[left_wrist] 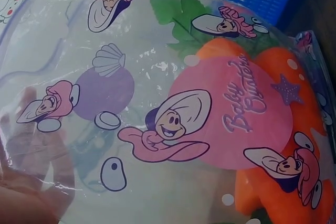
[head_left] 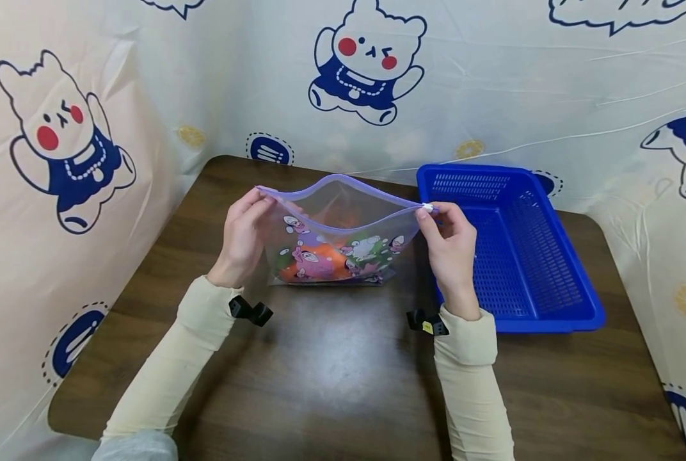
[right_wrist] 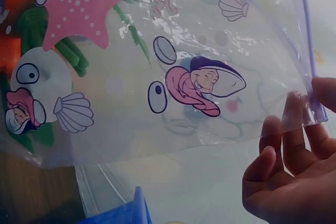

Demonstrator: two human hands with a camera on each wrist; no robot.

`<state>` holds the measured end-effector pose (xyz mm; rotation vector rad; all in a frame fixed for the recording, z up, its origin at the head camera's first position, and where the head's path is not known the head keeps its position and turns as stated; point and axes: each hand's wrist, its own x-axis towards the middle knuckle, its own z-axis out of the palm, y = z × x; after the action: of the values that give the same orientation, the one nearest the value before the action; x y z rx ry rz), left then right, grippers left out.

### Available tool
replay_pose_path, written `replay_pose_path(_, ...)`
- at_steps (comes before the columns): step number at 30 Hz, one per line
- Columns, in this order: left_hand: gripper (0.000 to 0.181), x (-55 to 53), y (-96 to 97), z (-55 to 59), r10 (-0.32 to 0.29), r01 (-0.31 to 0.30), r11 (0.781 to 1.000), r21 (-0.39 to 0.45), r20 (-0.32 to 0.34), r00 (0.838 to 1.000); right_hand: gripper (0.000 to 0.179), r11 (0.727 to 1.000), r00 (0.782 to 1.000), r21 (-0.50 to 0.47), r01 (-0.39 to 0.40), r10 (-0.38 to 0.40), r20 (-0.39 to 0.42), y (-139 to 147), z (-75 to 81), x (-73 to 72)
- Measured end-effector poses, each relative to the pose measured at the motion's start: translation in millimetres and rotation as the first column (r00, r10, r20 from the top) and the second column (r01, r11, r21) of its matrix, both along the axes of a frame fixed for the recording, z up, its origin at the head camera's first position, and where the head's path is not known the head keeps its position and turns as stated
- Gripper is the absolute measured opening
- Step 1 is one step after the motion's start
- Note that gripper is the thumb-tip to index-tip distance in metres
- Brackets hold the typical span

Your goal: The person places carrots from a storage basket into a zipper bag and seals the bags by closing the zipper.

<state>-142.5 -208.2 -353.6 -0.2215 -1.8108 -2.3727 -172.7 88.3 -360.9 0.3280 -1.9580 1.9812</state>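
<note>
A clear zip bag (head_left: 343, 250) with a purple zip edge and cartoon oyster prints stands upright on the table, its mouth gaping between the two hands. Orange carrot-like pieces with green leafy tops (left_wrist: 294, 93) show through its plastic in the left wrist view. My left hand (head_left: 245, 234) pinches the bag's top left corner; through the plastic, its fingers (left_wrist: 42, 156) are visible. At the opposite corner my right hand (head_left: 452, 250) pinches the white zip slider (head_left: 428, 207) between thumb and fingers. Beneath the bag lies another printed plastic bag (head_left: 384, 276), mostly hidden.
A blue plastic basket (head_left: 567, 256) with slotted walls stands on the right side of the brown wooden table (head_left: 331, 378), right beside the right hand. A white curtain (head_left: 262, 64) with cartoon prints surrounds the table at the back and sides.
</note>
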Motion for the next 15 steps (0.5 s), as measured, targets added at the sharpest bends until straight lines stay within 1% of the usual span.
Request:
replay_pose_path(4, 0.029, -3.6, 2.0, 1.0, 0.037, -0.036, 0.999, 0.041, -0.029, 0.999, 0.004, 0.999, 1.0, -0.05, 0.01, -0.01, -0.003, 1.8, -1.0, 0.8)
replay_pose_path(5, 0.03, -4.4, 2.4, 1.0, 0.053, -0.051, 0.998, 0.044, -0.034, 0.998, 0.004, 0.998, 1.0, -0.065, 0.013, -0.013, -0.002, 2.5, -1.2, 0.8)
replay_pose_path(7, 0.032, -5.4, 2.5, 0.6, 0.064, -0.062, 0.997, 0.042, -0.045, 0.997, 0.005, 0.996, 1.0, -0.083, 0.021, -0.021, 0.0, 3.9, -1.6, 0.9)
replay_pose_path(12, 0.029, -5.7, -0.3, -0.4, 0.073, -0.073, 0.997, -0.013, -0.047, 0.996, 0.003, 0.995, 0.999, -0.094, 0.034, -0.034, 0.0, 7.3, -2.7, 2.0)
replay_pose_path(15, 0.028, -5.2, -1.9, 0.4, 0.12, -0.121, 0.992, -0.039, -0.023, 0.992, 0.002, 0.994, 0.999, -0.095, 0.046, -0.046, 0.006, 8.4, -3.9, 3.3)
